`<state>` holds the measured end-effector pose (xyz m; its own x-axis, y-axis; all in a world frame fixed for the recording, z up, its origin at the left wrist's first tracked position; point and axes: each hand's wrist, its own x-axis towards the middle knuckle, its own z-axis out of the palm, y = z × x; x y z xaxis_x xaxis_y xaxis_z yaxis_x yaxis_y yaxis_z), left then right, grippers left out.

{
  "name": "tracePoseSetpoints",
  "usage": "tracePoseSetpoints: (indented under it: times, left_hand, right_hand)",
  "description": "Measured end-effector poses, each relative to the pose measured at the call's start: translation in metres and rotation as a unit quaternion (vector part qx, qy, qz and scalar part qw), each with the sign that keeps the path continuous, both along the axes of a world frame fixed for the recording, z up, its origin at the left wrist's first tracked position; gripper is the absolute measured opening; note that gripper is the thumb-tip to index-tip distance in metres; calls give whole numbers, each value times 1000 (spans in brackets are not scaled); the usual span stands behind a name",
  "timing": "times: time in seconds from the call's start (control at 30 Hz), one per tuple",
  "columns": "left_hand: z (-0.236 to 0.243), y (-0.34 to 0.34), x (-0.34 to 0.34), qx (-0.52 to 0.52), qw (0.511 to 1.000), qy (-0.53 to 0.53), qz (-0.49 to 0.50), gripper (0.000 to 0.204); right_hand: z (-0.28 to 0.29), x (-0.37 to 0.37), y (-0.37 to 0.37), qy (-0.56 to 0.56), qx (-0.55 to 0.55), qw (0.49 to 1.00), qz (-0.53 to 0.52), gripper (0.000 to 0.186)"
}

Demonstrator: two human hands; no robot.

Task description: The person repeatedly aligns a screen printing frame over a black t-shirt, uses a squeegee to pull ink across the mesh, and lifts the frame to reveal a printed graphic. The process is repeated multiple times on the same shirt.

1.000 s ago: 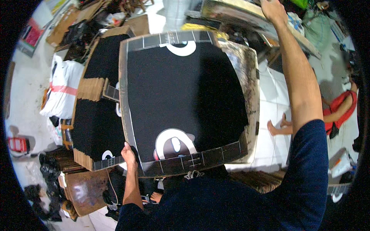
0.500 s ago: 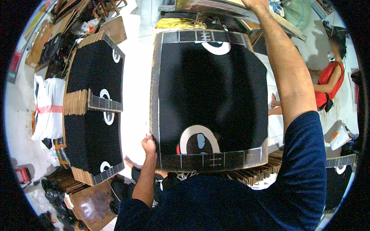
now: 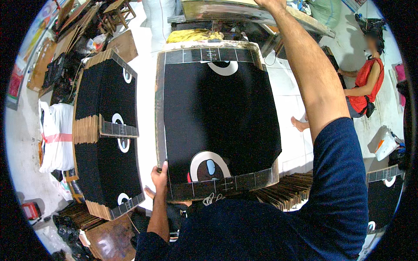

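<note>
- Leftward shift from half a second ago: the black board [image 3: 222,113] sits nearer the stack [image 3: 113,161] on that side, the pale gap between them narrower, and the left hand [image 3: 159,178] has gone across with it; the whole view has tilted a touch as well.
- Biggest thing on show, that board fills the middle, straight in front of the body, its longer side seeming to run away from the chest, its far edge just short of the yellow cloth [image 3: 191,35].
- Next in size comes the stack, black on top with brown layered edges, apart from the board with pale floor showing between.
- Up top, a long framed panel [image 3: 217,11] slants across beyond the board's far edge.
- Relation to watch: the board lies to the right of the left hand, which is at its left edge toward the near corner, so that hand is nearer; the right hand [image 3: 271,4] is out past the far right corner, by the panel.
- Left grip looks closed on the board's edge, thumb along the rim, other fingers mostly hidden.
- Right grip is clipped by the view's top; can't tell how far it's open, or whether it holds the panel or merely touches it.
</note>
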<state>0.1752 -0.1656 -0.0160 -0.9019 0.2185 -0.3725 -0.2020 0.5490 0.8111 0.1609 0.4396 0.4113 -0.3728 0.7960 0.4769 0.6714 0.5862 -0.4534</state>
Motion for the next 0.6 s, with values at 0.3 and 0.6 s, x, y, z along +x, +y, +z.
tracePoseSetpoints:
  times: [0.3,0.6]
  left_hand:
    - [30,17,9,-142,987,51,-59,63]
    - [46,33,8,-207,975,70,-37,64]
  right_hand:
    - [14,-10,9,-15,9,1000,-21,62]
    - [29,-22,28,-40,15,999,-14,66]
